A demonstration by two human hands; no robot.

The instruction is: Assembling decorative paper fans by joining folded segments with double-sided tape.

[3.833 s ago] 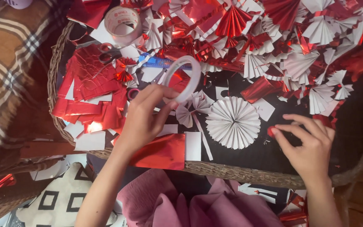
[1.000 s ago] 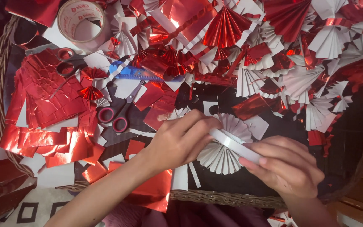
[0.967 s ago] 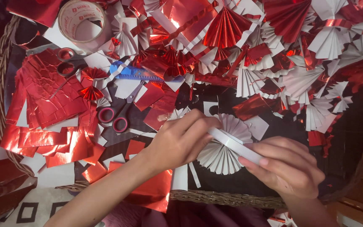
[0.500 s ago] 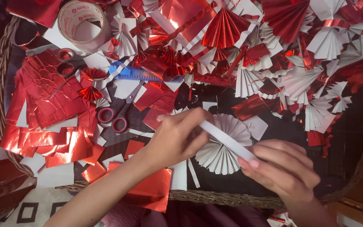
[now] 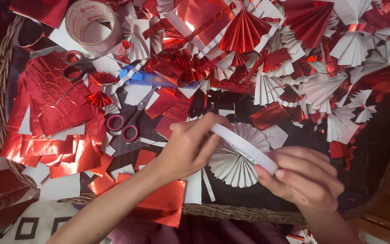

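My left hand (image 5: pixel 190 147) and right hand (image 5: pixel 305 178) both pinch a white tape roll (image 5: pixel 244 148), held edge-on just above a white paper fan (image 5: pixel 238 158). Pink-handled scissors (image 5: pixel 125 126) lie at nine o'clock.

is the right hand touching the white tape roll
Touching. The head view shows the right hand with its fingertips pressed on the lower end of the white tape roll, while the left hand grips the upper end.
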